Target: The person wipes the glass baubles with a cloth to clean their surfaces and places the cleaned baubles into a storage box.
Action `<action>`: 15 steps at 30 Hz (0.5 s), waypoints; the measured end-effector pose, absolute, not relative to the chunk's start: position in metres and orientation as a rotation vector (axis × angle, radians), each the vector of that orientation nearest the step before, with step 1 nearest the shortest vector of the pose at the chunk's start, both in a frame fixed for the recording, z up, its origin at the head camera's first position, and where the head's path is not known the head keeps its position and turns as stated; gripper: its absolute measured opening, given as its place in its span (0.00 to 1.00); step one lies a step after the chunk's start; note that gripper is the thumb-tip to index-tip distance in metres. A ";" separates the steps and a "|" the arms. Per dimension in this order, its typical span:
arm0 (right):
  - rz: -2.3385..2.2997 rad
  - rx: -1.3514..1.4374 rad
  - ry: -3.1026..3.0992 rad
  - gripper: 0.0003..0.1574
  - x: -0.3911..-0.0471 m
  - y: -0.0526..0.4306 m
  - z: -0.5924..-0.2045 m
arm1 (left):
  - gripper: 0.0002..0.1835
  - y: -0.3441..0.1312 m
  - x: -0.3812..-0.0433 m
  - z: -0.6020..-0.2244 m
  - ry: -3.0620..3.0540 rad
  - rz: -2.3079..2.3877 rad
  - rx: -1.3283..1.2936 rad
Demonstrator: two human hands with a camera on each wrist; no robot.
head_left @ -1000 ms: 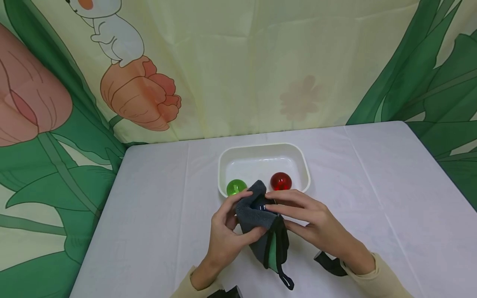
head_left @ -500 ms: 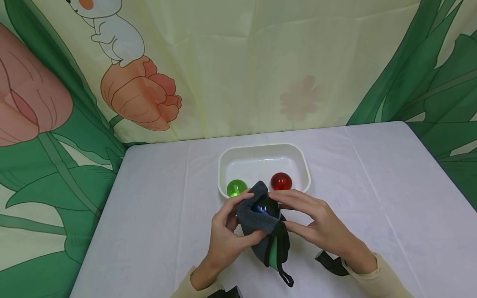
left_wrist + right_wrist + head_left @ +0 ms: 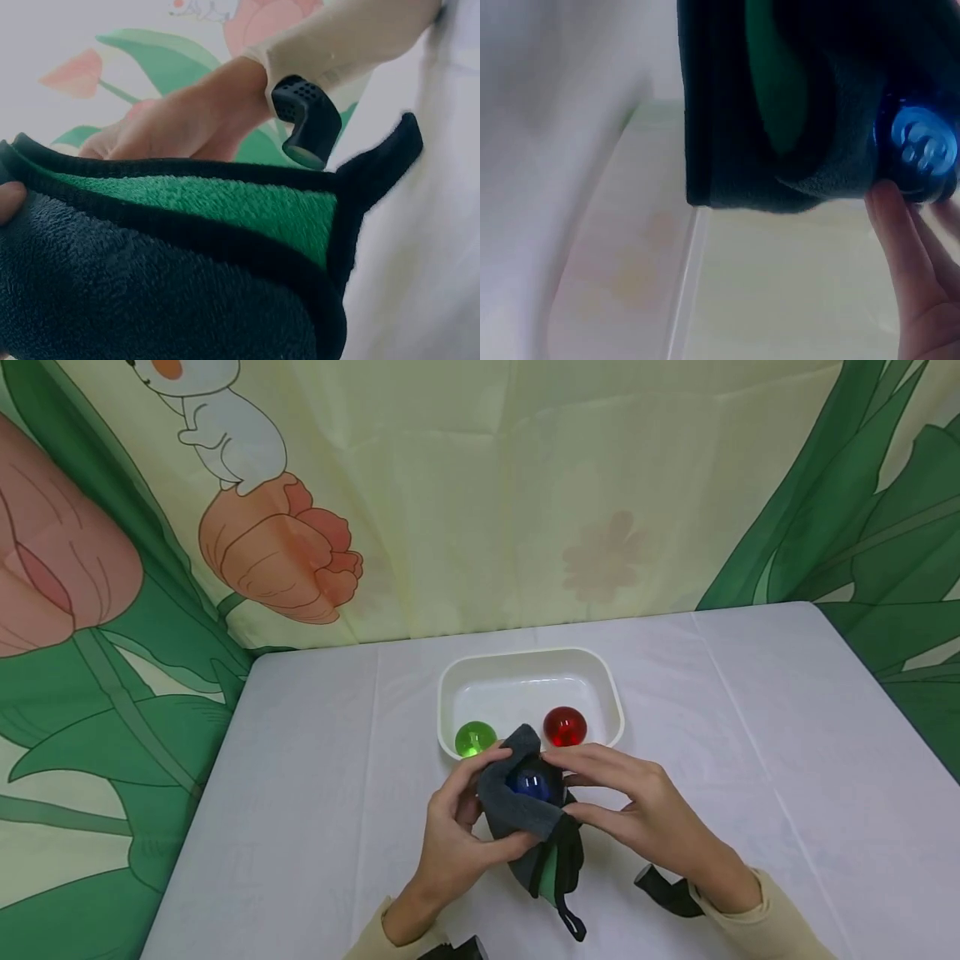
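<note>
My left hand grips a dark grey-blue towel, which wraps round a shiny deep-blue ball. The fuzzy towel has black edging, a green inner side and a hanging loop, and a fold of it fills the left wrist view. From the right, the fingers and thumb of my right hand pinch the ball at its exposed side. Fingertips of that hand touch the glossy blue surface in the right wrist view. The towel hides the ball's left and lower parts.
Just beyond my hands stands a white rectangular tray on the white-covered table. In it lie a clear green ball at left and a clear red ball at right. A printed curtain hangs behind the table.
The blue ball now shows more fully in the towel's opening. My right fingers have shifted from over the opening to the ball's right side. My left hand has stayed nearly in place.
</note>
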State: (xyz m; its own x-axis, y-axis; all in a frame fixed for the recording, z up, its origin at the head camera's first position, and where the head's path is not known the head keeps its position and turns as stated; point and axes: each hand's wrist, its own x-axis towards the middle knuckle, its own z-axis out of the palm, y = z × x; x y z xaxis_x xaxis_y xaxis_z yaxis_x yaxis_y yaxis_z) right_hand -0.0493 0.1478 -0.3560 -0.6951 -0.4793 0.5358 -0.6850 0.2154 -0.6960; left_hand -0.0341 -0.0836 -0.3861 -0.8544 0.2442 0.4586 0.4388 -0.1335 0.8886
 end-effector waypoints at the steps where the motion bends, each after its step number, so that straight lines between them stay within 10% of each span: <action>1: 1.506 1.079 -2.300 0.33 -0.048 0.147 -0.356 | 0.39 -0.084 -0.034 -0.386 -1.971 -2.127 -0.791; 6: 1.534 1.044 -2.328 0.41 -0.048 0.147 -0.355 | 0.38 -0.084 -0.035 -0.384 -1.971 -2.138 -0.789; 15: 1.323 1.211 -2.247 0.26 -0.052 0.149 -0.352 | 0.36 -0.085 -0.036 -0.384 -1.973 -2.161 -0.764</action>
